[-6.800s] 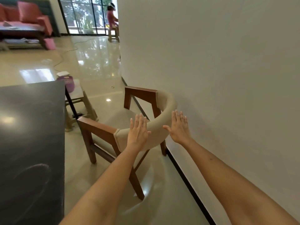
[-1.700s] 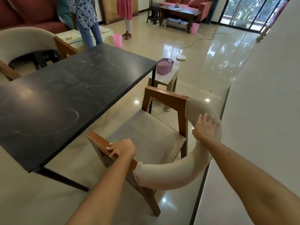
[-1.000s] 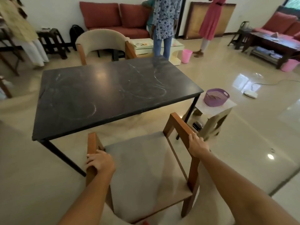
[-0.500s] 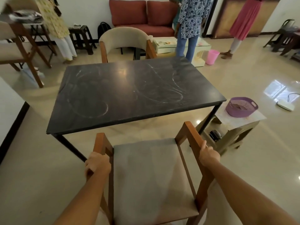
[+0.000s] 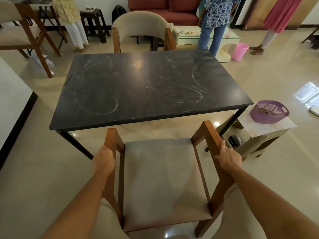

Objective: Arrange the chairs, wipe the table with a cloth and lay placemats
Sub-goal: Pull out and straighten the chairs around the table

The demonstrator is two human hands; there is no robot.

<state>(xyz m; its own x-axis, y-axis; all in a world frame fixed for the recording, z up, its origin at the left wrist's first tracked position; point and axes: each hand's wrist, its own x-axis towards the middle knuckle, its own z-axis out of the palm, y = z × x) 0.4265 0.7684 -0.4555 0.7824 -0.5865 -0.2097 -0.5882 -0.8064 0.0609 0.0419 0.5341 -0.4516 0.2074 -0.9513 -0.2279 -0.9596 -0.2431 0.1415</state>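
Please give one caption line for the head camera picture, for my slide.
Left hand and right hand grip the armrests of a chair facing the smeared black table.

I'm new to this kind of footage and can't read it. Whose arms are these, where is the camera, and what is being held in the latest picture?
There is no machine here: a person wears a wide-angle camera on the head, looking forward and down, so the two bare arms are their own. The left hand and the right hand each have a grip on a wooden arm of the chair facing the table. The dark tabletop carries only pale smear marks. A second chair stands at the far side. To the right, a purple basket sits on a stool. Other people stand in the background.
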